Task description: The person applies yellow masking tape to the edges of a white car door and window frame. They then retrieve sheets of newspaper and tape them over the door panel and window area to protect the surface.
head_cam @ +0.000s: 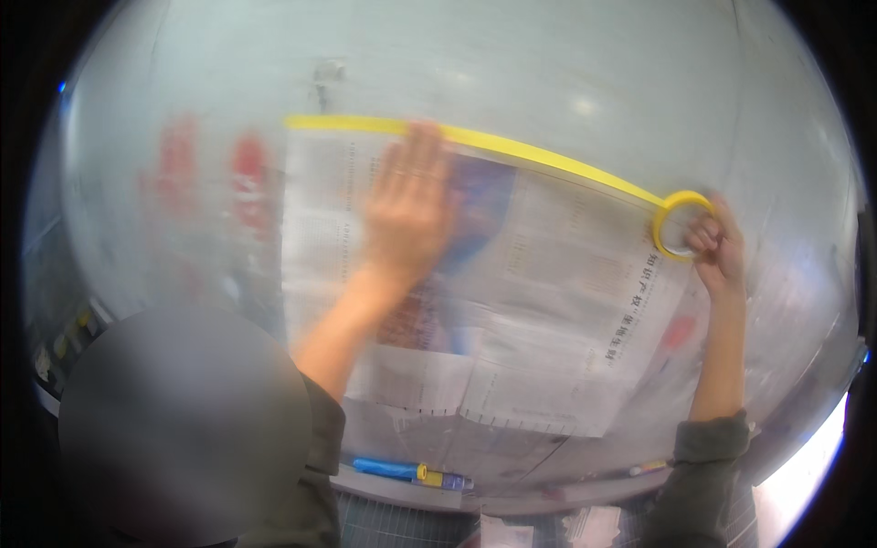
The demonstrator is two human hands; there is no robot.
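My left hand (411,205) lies flat, palm down, with its fingertips over a strip of yellow tape (548,158). The strip runs along the upper edge of a newspaper sheet (548,294) on a pale, glossy panel (521,61). Motion blurs the hand, and it covers part of the tape and print. At the strip's right end, my right hand (716,243) grips a roll of yellow tape (659,229), with fingers in its core. The strip still joins the roll. Large printed writing shows on the sheet's right side.
Red smears (249,178) mark the panel left of the newspaper. Below it, a ledge (411,494) carries a blue tube-shaped item (387,469), a yellow-and-purple pen-like item (444,479) and another small stick-like item (647,468). A blurred round patch (185,425) hides the lower left.
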